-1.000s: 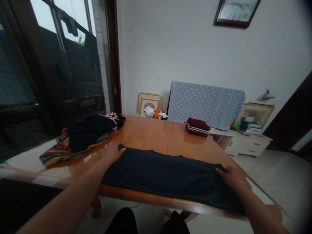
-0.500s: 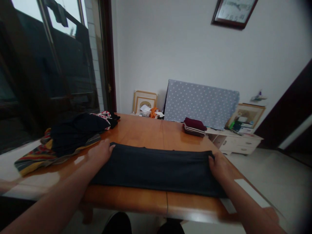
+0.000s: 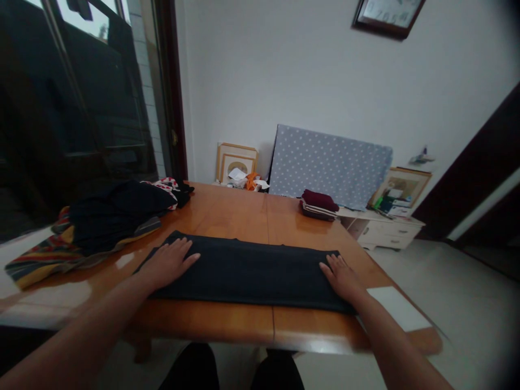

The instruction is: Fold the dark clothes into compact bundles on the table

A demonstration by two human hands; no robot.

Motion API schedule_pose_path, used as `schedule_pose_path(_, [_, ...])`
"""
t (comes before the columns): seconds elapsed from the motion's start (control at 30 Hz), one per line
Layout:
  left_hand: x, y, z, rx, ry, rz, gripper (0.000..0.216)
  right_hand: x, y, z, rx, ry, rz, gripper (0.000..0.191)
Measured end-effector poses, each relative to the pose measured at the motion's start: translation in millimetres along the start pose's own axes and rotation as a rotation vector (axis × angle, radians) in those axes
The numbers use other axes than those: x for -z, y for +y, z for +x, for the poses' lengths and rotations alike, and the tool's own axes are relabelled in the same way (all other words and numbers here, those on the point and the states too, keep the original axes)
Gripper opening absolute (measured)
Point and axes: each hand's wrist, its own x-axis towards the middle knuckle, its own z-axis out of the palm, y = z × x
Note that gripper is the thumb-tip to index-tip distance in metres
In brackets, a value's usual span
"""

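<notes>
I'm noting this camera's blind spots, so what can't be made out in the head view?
All in the head view:
- Dark cloth beneath left hand and right hand: covered by them.
- Wall frame: top cut off by upper edge.
- Clothes heap: lower layers hidden by what lies on top.

Blurred digits (image 3: 386, 16) on wall frame (image 3: 388, 20)

2 hands (image 3: 170, 262) (image 3: 343, 277), 1 dark cloth (image 3: 252, 271), 1 folded stack (image 3: 319, 203), 1 clothes heap (image 3: 117, 214), 1 table (image 3: 227, 208).

Dotted grey cloth (image 3: 329, 165) before a white wall (image 3: 264, 70); framed picture (image 3: 236, 156) to its left (orange item (image 3: 251, 181) nearby); white cabinet (image 3: 384, 234).
</notes>
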Motion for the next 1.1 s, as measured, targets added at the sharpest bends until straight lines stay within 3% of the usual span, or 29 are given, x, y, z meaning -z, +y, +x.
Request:
schedule_pose_path(0.1, [-9, -14, -2, -0.008, -0.052, 0.014, 0.077, -10, 9, -1, -0.028, -0.067, -0.014, 0.069])
schedule_pose_path(0.23, [-11, -20, 1, -0.027, -0.054, 0.019, 0.079, 0, 6, -3, -0.034, -0.086, -0.007, 0.066])
schedule_pose_path(0.37, [-3, -1, -2, -0.009, -0.057, 0.034, 0.077, 23, -11, -20, -0.051, -0.003, 0.003, 0.067])
schedule_pose_path(0.47, [1, 24, -16, -0.039, -0.01, 0.015, 0.077, 30, -26, -45, 0.018, 0.079, 0.013, 0.069])
schedule_pose_path(0.63, [-1, 49, -42, -0.062, -0.056, -0.041, 0.08, 17, -39, -85, 0.086, -0.002, -0.032, 0.077])
schedule_pose_path(0.8, [3, 50, -46, -0.039, -0.099, -0.047, 0.086, 18, -40, -92, 0.056, -0.068, -0.018, 0.08])
schedule_pose_path(0.97, [3, 44, -65, 0.034, 0.016, 0.016, 0.085, 15, -33, -101, -0.077, 0.067, -0.035, 0.084])
schedule_pose_path(1.1, [-7, 41, -83, 0.043, 0.068, 0.036, 0.084, 0, -27, -110, -0.13, 0.044, -0.051, 0.082])
